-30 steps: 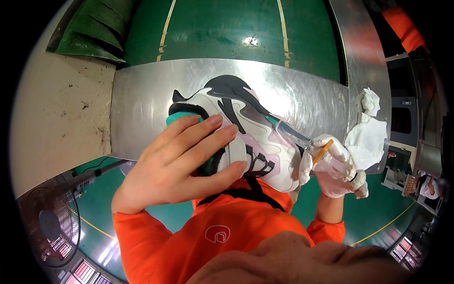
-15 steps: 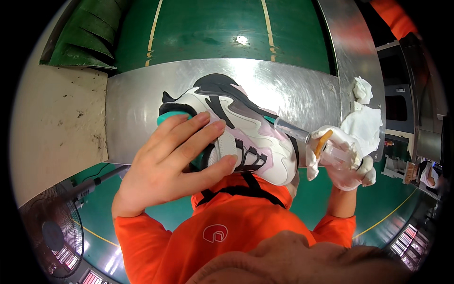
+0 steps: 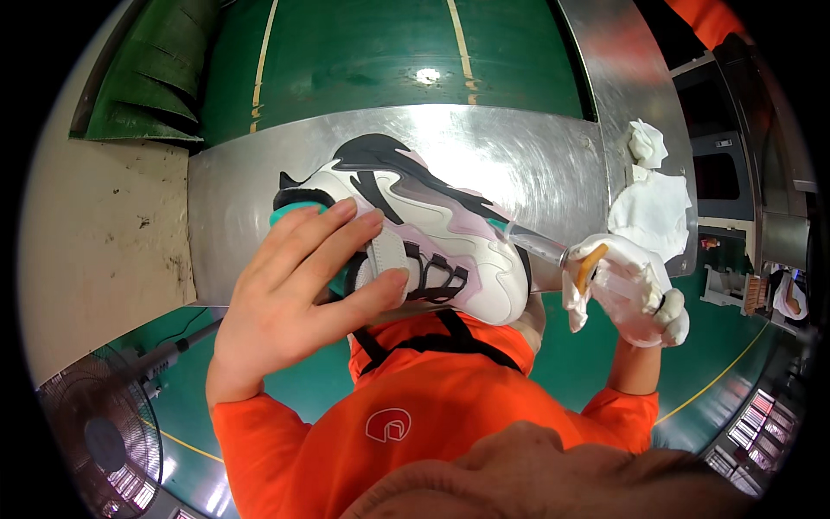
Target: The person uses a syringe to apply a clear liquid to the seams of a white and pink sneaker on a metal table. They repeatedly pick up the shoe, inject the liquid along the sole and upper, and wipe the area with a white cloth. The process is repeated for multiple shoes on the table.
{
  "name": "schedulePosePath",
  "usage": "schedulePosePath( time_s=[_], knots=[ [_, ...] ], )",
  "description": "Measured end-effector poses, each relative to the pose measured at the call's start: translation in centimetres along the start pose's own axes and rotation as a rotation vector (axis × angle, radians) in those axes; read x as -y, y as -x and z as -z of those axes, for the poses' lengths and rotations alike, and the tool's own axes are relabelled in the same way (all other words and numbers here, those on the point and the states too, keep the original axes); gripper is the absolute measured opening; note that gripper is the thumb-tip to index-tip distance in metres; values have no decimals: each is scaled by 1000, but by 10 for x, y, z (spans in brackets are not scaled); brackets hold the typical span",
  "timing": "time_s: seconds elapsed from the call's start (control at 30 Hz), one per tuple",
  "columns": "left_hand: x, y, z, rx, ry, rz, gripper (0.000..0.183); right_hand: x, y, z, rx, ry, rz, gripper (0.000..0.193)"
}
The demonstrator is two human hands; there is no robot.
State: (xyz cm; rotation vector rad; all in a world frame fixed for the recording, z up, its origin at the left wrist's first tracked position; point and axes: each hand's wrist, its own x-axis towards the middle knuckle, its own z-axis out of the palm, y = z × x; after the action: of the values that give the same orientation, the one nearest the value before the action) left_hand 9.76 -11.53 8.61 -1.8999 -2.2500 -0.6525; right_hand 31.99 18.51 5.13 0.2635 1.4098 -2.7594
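Note:
A white, black and pale lilac sneaker lies on its side on the metal table, its sole edge turned away from me and its toe to the right. A teal form shows in its opening. My bare left hand grips the shoe at the tongue and collar, thumb on the tongue. In my right hand, which wears a white glove, is a clear syringe with a teal tip. That tip meets the sole edge near the toe; whether it touches cannot be told. An orange-brown piece shows at the gloved fingers.
Crumpled white cloths lie on the metal surface at the right. Beyond the metal table runs a green conveyor belt. A cream panel stands at the left, with a fan below it.
The syringe tip has moved a little rightward along the sole edge toward the toe. Sneaker and left hand have shifted slightly left in view, as has the table. Both holds stay the same.

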Motion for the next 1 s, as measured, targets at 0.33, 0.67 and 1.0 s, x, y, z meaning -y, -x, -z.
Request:
schedulePosePath(
  time_s=[0.33, 0.67, 1.0],
  knots=[
    [0, 3, 0, 28, -26, -43, 29, -3, 23, -3, -68, 94, -84, 106],
    [-15, 19, -8, -44, -133, -19, 34, -25, 38, 14, 8, -75, -19, 113],
    [-63, 55, -27, -123, -290, 112, 45, -51, 51, 11, -92, -164, 133, 114]
  ],
)
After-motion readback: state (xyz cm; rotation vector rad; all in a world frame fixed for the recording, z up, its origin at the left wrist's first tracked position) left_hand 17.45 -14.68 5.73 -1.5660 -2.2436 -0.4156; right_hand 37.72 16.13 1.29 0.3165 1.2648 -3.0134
